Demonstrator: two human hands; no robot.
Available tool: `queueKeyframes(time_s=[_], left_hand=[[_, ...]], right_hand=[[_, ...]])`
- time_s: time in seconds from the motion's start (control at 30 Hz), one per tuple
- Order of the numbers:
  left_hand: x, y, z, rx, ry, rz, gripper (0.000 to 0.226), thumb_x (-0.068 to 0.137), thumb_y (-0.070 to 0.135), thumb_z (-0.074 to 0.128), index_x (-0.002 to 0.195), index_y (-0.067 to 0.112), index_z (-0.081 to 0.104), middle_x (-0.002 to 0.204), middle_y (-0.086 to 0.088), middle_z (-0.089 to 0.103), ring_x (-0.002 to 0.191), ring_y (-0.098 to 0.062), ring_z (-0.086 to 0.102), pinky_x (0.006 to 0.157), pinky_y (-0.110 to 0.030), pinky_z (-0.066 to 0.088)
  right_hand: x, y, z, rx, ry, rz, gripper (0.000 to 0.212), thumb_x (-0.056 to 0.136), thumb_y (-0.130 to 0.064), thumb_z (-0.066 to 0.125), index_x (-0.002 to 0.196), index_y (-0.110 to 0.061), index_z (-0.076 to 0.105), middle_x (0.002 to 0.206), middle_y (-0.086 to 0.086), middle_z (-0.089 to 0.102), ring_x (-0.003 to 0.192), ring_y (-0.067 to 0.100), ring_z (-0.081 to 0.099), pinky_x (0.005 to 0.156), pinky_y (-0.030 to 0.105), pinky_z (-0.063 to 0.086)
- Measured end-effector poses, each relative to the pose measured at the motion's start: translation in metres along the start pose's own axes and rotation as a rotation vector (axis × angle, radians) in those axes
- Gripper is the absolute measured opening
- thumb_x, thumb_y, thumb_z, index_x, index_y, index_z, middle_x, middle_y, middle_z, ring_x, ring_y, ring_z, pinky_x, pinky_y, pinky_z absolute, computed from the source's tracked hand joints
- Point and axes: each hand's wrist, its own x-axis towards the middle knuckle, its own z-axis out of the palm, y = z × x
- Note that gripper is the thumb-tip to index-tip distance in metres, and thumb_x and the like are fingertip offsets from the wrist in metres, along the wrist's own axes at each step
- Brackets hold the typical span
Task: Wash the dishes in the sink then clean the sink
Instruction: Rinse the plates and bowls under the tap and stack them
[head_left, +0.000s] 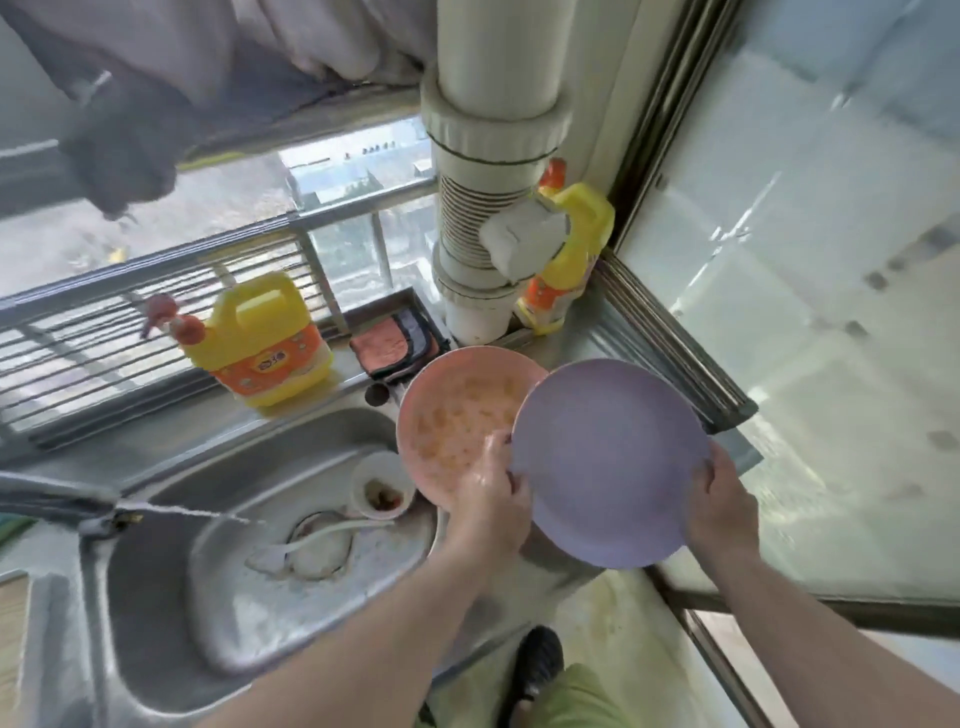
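Observation:
My left hand (491, 499) grips the near rim of a pink plate (457, 415) smeared with orange food, tilted above the right edge of the steel sink (171, 582). My right hand (719, 512) holds the right rim of a clean-looking purple plate (608, 467), which overlaps the pink plate's right side; the left hand's fingers touch the purple plate's left edge too. In the sink basin stand a small white cup (382, 486) with food scraps and a white spoon (317, 543) lying over the drain.
A yellow detergent jug (265, 338) with a red pump stands on the ledge behind the sink. Folded cloths (397, 343) lie beside a white drain pipe (488, 171). A second yellow bottle (571, 260) stands in the corner. Glass panels rise on the right.

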Motion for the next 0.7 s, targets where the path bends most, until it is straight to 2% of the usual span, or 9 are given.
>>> queueKeyframes(time_s=[0.03, 0.1, 0.17, 0.27, 0.4, 0.5, 0.57, 0.63, 0.7], left_hand=[[0.002, 0.005, 0.021, 0.018, -0.031, 0.003, 0.044, 0.101, 0.011, 0.052, 0.142, 0.027, 0.051, 0.107, 0.006, 0.066, 0.093, -0.006, 0.061, 0.075, -0.016, 0.040], [0.006, 0.010, 0.060, 0.079, -0.111, -0.034, 0.055, 0.100, 0.014, 0.051, 0.152, 0.032, 0.046, 0.133, 0.001, 0.060, 0.118, -0.022, 0.058, 0.099, -0.032, 0.046], [0.006, 0.014, 0.088, 0.084, -0.196, -0.051, 0.059, 0.096, 0.012, 0.049, 0.149, 0.038, 0.049, 0.138, 0.000, 0.058, 0.118, -0.026, 0.059, 0.100, -0.046, 0.051], [0.005, 0.011, 0.110, 0.026, -0.219, -0.090, 0.051, 0.095, 0.009, 0.050, 0.129, 0.046, 0.059, 0.118, 0.009, 0.068, 0.095, -0.017, 0.066, 0.089, -0.035, 0.055], [0.000, -0.013, 0.098, 0.086, -0.205, -0.160, 0.048, 0.099, 0.018, 0.057, 0.144, 0.031, 0.062, 0.131, 0.011, 0.069, 0.114, -0.003, 0.065, 0.104, -0.026, 0.050], [-0.008, -0.038, 0.068, 0.142, -0.222, -0.210, 0.028, 0.095, 0.024, 0.064, 0.117, 0.033, 0.079, 0.105, 0.020, 0.077, 0.093, 0.009, 0.067, 0.090, -0.019, 0.055], [-0.015, -0.051, 0.040, 0.153, -0.187, -0.264, 0.015, 0.092, 0.026, 0.067, 0.088, 0.030, 0.081, 0.080, 0.009, 0.077, 0.070, 0.000, 0.066, 0.073, -0.030, 0.057], [-0.023, -0.063, 0.008, 0.094, -0.105, -0.329, 0.026, 0.088, 0.031, 0.063, 0.066, 0.022, 0.073, 0.062, -0.004, 0.069, 0.055, -0.012, 0.058, 0.060, -0.034, 0.049], [-0.025, -0.081, -0.025, 0.042, 0.074, -0.363, 0.037, 0.079, 0.047, 0.055, 0.057, 0.016, 0.060, 0.051, 0.000, 0.053, 0.052, -0.015, 0.048, 0.060, -0.036, 0.041]], right_hand=[[0.010, 0.014, -0.009, 0.031, 0.022, 0.044, 0.042, 0.107, -0.039, 0.037, 0.147, -0.037, 0.049, 0.105, 0.014, 0.060, 0.093, 0.034, 0.052, 0.084, 0.041, 0.040], [0.028, 0.042, -0.022, 0.066, 0.054, 0.125, 0.041, 0.105, -0.038, 0.038, 0.145, -0.038, 0.050, 0.107, 0.013, 0.058, 0.093, 0.031, 0.049, 0.085, 0.039, 0.039], [0.044, 0.066, -0.026, 0.062, 0.070, 0.191, 0.037, 0.108, -0.033, 0.039, 0.143, -0.037, 0.051, 0.110, 0.015, 0.062, 0.092, 0.031, 0.049, 0.085, 0.040, 0.040], [0.055, 0.083, -0.021, 0.087, 0.034, 0.226, 0.030, 0.108, -0.030, 0.038, 0.133, -0.033, 0.055, 0.109, 0.016, 0.064, 0.093, 0.033, 0.052, 0.083, 0.040, 0.040], [0.061, 0.080, -0.008, 0.109, -0.093, 0.213, 0.035, 0.109, -0.045, 0.034, 0.140, -0.039, 0.049, 0.118, 0.004, 0.066, 0.105, 0.032, 0.058, 0.091, 0.043, 0.045], [0.067, 0.079, -0.004, 0.054, -0.148, 0.226, 0.047, 0.107, -0.050, 0.037, 0.152, -0.038, 0.039, 0.136, 0.008, 0.060, 0.120, 0.035, 0.058, 0.103, 0.047, 0.046], [0.067, 0.069, -0.007, -0.015, -0.074, 0.224, 0.049, 0.107, -0.043, 0.040, 0.154, -0.029, 0.039, 0.147, 0.015, 0.046, 0.123, 0.039, 0.055, 0.101, 0.047, 0.043], [0.063, 0.050, -0.005, -0.042, -0.007, 0.154, 0.042, 0.107, -0.036, 0.043, 0.147, -0.024, 0.044, 0.145, 0.017, 0.044, 0.116, 0.039, 0.057, 0.095, 0.045, 0.043], [0.055, 0.026, 0.008, -0.026, -0.033, -0.008, 0.036, 0.107, -0.031, 0.046, 0.141, -0.022, 0.050, 0.130, 0.013, 0.056, 0.109, 0.037, 0.060, 0.089, 0.042, 0.045]])
